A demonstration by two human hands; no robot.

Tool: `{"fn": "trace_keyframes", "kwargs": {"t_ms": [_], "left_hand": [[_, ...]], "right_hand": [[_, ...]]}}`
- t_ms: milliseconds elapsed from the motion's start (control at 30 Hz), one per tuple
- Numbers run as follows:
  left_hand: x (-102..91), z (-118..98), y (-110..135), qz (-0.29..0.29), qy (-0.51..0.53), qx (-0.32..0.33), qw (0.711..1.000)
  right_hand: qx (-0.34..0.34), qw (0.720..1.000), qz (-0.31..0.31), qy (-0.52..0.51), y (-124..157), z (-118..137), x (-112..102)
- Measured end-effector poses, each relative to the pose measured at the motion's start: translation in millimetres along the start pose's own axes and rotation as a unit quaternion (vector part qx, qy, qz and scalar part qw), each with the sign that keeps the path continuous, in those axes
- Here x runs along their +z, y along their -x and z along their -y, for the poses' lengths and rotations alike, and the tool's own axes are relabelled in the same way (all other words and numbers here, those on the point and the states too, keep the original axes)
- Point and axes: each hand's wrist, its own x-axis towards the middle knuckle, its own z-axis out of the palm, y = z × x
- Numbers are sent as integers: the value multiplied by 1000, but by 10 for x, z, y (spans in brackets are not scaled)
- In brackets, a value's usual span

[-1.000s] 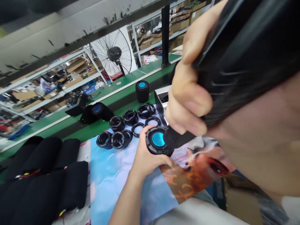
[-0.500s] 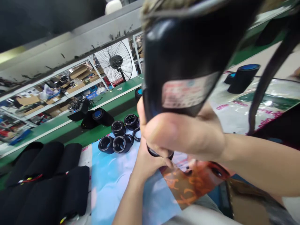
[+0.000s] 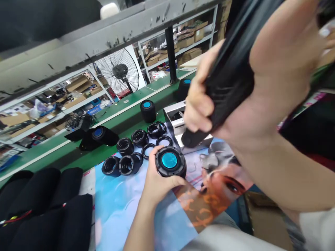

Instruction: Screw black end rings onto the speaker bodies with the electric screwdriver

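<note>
The left hand (image 3: 157, 179) holds a round black part with a shiny blue middle (image 3: 170, 161). Its fingers are wrapped around the side of the part, and the part rests on a big colourful poster (image 3: 123, 205) that covers the surface. The blue face looks up.

The right hand (image 3: 235, 94) is up high, close to the camera. Its fingers are clenched tight around a long black tool (image 3: 225, 87). The tip of the tool (image 3: 190, 139) points down. It hangs just above the part and a bit to the right, not touching it.

Behind the part lie more black rings (image 3: 133, 150) in a bunch. Black cloth tubes (image 3: 39, 205) lie at the left. A small black speaker (image 3: 147, 110) stands on the green belt (image 3: 86, 153).

I think this is the step where the tool gets lined up with the part. The next move calls for holding the part very still and bringing the tip straight down onto the right spot on its rim.
</note>
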Motion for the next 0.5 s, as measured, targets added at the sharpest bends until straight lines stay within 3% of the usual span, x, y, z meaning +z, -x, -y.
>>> {"fn": "trace_keyframes", "kwargs": {"t_ms": [100,167,333,500], "left_hand": [[10,23,18,3,10,11,1000],[3,42,29,-2,7,19,1000],[-7,54,30,-3,-2,25,1000],[16,16,19,-17,-2,20,1000]], "right_hand": [[-53,994,-99,-6,-41,-206,-291],[-49,991,-121,9,-22,-401,-434],[-19,993,-115,31,70,-724,-546],[42,995,-86,34,99,-711,-547]]}}
